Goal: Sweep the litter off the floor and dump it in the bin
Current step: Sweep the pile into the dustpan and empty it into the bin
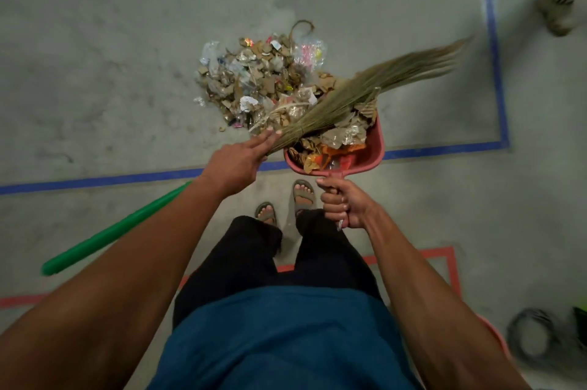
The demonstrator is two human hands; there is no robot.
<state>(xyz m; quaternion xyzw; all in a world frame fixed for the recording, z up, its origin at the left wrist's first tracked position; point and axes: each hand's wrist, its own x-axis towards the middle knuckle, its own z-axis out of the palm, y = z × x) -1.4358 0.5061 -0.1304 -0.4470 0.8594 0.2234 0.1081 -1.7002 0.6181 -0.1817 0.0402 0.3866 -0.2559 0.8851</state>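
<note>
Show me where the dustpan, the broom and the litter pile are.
dustpan [374, 148]: head view, on its red right-hand wall.
broom [365, 88]: head view, on the middle of its straw bristles.
litter pile [254, 78]: head view, on the cardboard scraps at the heap's centre.

Red dustpan, green broom handle

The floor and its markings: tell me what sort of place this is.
Probably a workshop or warehouse-type indoor space: a bare concrete floor, blue tape lines boxing off a zone, and red tape marking another. Nothing domestic is in view.
</note>
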